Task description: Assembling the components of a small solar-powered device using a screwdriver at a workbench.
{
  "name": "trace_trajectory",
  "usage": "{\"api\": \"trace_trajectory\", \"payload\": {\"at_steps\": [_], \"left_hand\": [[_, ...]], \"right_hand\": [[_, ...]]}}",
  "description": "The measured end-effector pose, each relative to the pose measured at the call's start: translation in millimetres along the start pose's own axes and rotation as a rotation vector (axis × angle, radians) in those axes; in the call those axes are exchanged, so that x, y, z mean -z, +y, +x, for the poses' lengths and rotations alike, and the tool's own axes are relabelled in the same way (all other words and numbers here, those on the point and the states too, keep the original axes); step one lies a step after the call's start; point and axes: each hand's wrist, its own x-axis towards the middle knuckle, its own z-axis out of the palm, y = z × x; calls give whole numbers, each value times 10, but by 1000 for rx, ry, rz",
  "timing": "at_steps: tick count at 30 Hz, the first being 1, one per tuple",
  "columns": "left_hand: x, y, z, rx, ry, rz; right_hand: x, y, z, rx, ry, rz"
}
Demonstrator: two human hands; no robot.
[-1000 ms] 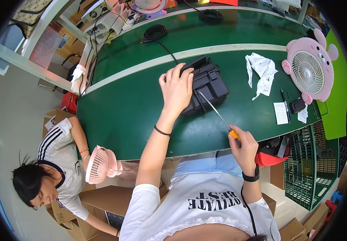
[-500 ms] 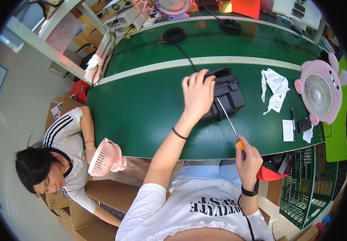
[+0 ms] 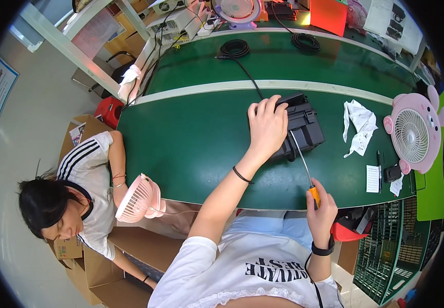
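Note:
A black boxy device [image 3: 304, 126] lies on the green worktable [image 3: 191, 149], with a dark cable running from its far side. My left hand [image 3: 269, 123] rests over the device's left part, its fingers curled round the far edge and gripping it. In my right hand [image 3: 321, 209], near the table's front edge, is a screwdriver [image 3: 301, 154] with an orange and black handle and a long metal shaft. The shaft points away from me, and its tip meets the near side of the device. What exactly the tip touches is too small to tell.
A crumpled white cloth or paper [image 3: 358, 128] and a pink animal-shaped fan [image 3: 414, 131] are on the right. Coiled black cables [image 3: 235, 48] lie behind the table's white ridge. At left, a co-worker [image 3: 86, 190] leans over a cardboard box [image 3: 104, 264], beside a small pink fan [image 3: 139, 200].
The whole view has shifted slightly, so the scene sits lower and further right. Both hands keep their places at the device and on the screwdriver.

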Motion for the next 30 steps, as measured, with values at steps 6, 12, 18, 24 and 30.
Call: {"api": "trace_trajectory", "payload": {"at_steps": [6,12,18,24,30], "left_hand": [[-38,1,33,60,37,-30],[-50,3,42,60,26,-86],[-32,-11,30,75,17,-109],[-17,-2,41,34,9,-86],[-13,-3,26,58,-18,-81]], "right_hand": [[-9,148,37,-672,-478,1378],[-25,222,-19,-976,-515,2453],[16,-64,-134,-438,-463,915],[-131,-179,-119,26,-213,238],[-150,-279,-146,20,-215,-45]]}}
